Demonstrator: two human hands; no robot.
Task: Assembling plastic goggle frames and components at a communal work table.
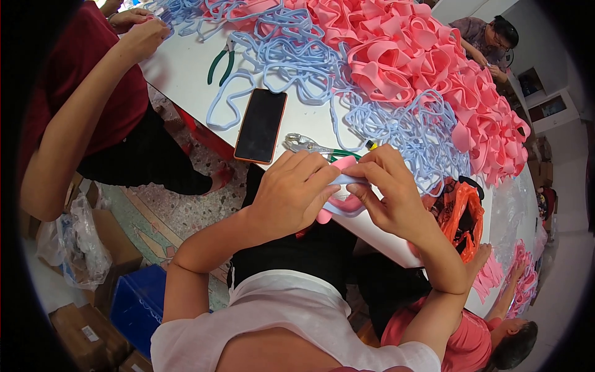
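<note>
Both my hands meet just above the table's near edge, closed on one small piece. It is a pink strip (344,162) with a light blue band (346,180) along it, curved into a loop. My left hand (294,192) pinches the piece from the left between thumb and fingers. From the right, my right hand (390,192) presses the blue band with thumb and forefinger. The fingers cover part of the loop. Right behind my hands lie pliers (304,142) with green handles. A dark-screened phone (261,126) lies beyond my left hand.
A tall heap of pink loops (409,49) and tangled light blue bands (291,59) cover much of the white table (192,68). Green-handled pliers (222,62) lie farther back. An orange bag (465,217) stands at right. Other people work left, far right and near right. A blue bin (139,304) is lower left.
</note>
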